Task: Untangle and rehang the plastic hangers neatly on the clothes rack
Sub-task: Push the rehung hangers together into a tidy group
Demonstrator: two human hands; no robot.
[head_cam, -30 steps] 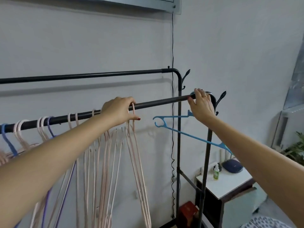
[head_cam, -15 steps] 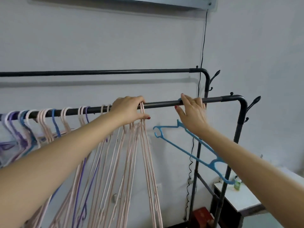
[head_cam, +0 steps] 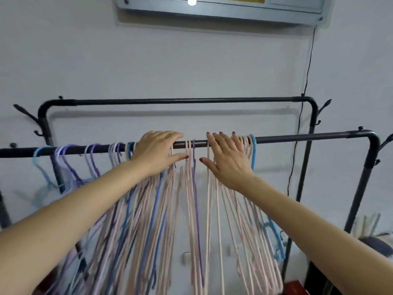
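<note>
The black clothes rack has a front rail (head_cam: 297,138) and a higher back rail (head_cam: 180,101). Many pink hangers (head_cam: 240,220) hang on the front rail, with purple and light blue hangers (head_cam: 68,165) at the left. One blue hanger (head_cam: 253,154) hangs at the right end of the pink bunch. My left hand (head_cam: 157,152) lies over the rail on the hooks, its fingers stretched out and its thumb below. My right hand (head_cam: 227,158) rests with spread straight fingers on the pink hooks just left of the blue hanger. A few pink hangers and one purple hanger (head_cam: 188,188) hang between my hands.
A wall unit (head_cam: 212,9) with a lamp sits above, and a black cable (head_cam: 306,81) runs down the wall behind the rack's right post. Coat hooks (head_cam: 323,107) stick out at the rack's corners. A red thing (head_cam: 295,286) and a dark rounded thing (head_cam: 374,245) are at the lower right.
The view has swung left along the rack. The blue hanger, held near the rail's right end before, now hangs beside the pink bunch. My right hand has let go and lies on the pink hooks.
</note>
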